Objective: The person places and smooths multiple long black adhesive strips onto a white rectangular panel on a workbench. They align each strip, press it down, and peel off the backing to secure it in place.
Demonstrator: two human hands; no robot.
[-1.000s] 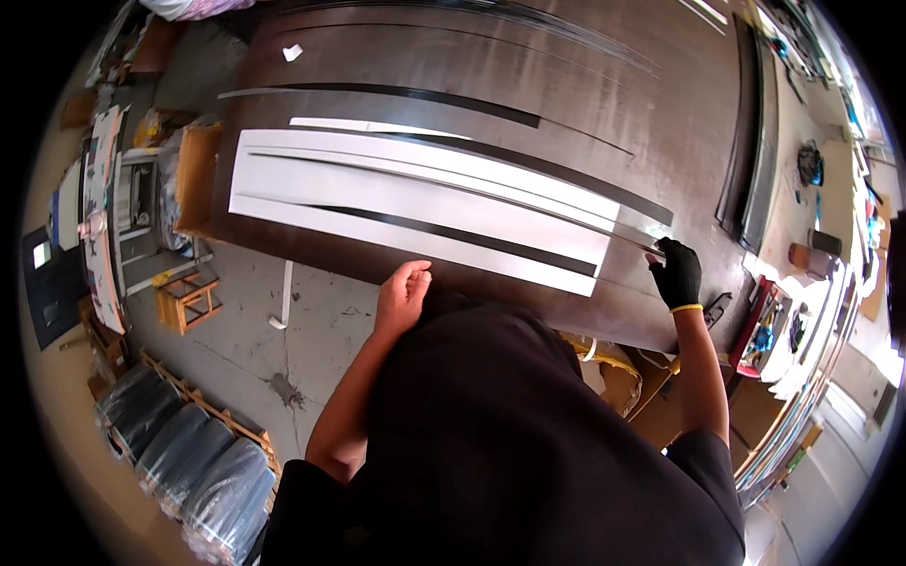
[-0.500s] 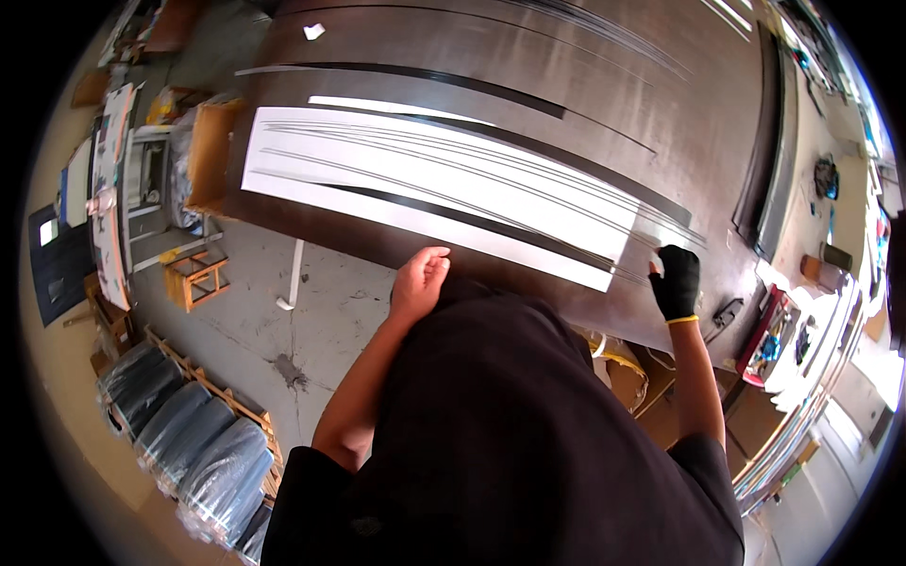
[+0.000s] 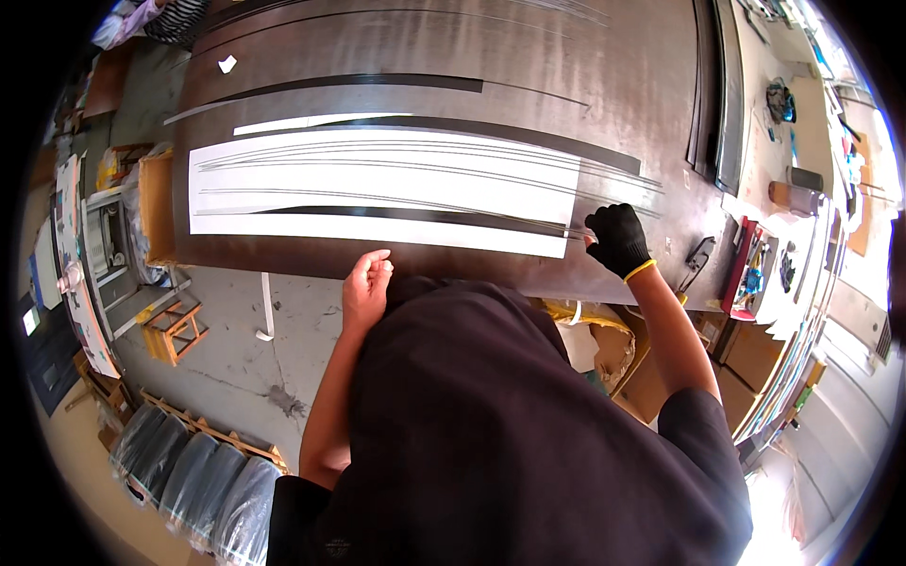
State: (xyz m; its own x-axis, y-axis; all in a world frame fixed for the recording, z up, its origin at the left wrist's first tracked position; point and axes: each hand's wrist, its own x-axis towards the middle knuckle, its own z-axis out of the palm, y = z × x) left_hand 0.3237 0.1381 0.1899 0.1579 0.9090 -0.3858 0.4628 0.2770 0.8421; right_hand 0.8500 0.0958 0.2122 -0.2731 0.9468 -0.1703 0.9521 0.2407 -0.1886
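Note:
A long white sheet (image 3: 377, 174) lies across the near part of a dark brown table (image 3: 528, 71). Several thin dark strips (image 3: 453, 162) and a wider black strip (image 3: 406, 216) rest lengthwise on it. At the sheet's right end is my right hand (image 3: 620, 241), in a black glove with a yellow cuff. Its fingers are closed on the end of a thin dark strip, though the fingertips partly hide the grip. My left hand (image 3: 366, 288), bare, hovers by the table's near edge, below the sheet. Its fingers are curled together, and nothing shows in them.
Farther back lie a black strip (image 3: 377, 83) and a small white scrap (image 3: 226, 64). A black-handled tool (image 3: 698, 255) and a red tray (image 3: 742, 267) sit at the right. Left are a cardboard box (image 3: 157, 209), a wooden stool (image 3: 174, 332) and plastic-wrapped rolls (image 3: 193, 476). A person's striped clothing (image 3: 177, 21) shows top left.
The view has turned, so the table and sheet appear farther left and more level. Both hands stay near the same table spots, and a person's clothing has come into view at top left.

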